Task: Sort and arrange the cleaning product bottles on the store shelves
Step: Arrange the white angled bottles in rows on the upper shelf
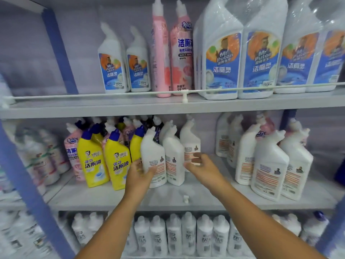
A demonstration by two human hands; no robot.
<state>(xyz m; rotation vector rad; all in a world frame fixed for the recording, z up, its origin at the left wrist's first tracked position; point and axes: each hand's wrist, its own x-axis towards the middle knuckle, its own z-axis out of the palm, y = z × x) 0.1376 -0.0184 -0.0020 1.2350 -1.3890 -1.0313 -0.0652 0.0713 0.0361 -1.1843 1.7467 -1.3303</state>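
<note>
On the middle shelf [112, 199] stand three white angled-neck bottles with their back labels facing me. My left hand [139, 176] grips the lower left side of the nearest white bottle [152, 152], fingers wrapped across its label. My right hand [200, 168] reaches with relaxed, spread fingers in front of the third white bottle [189, 139], just right of the second white bottle [173, 156]; I cannot tell if it touches. Yellow bottles with blue caps [116, 159] stand directly left of my left hand.
More white bottles [268, 165] cluster at the shelf's right. Pink bottles [71, 152] sit behind the yellow ones. The top shelf holds wrapped white packs [240, 58], small white bottles [112, 60] and tall pink bottles [180, 53]. A lower shelf carries rows of white bottles [173, 234].
</note>
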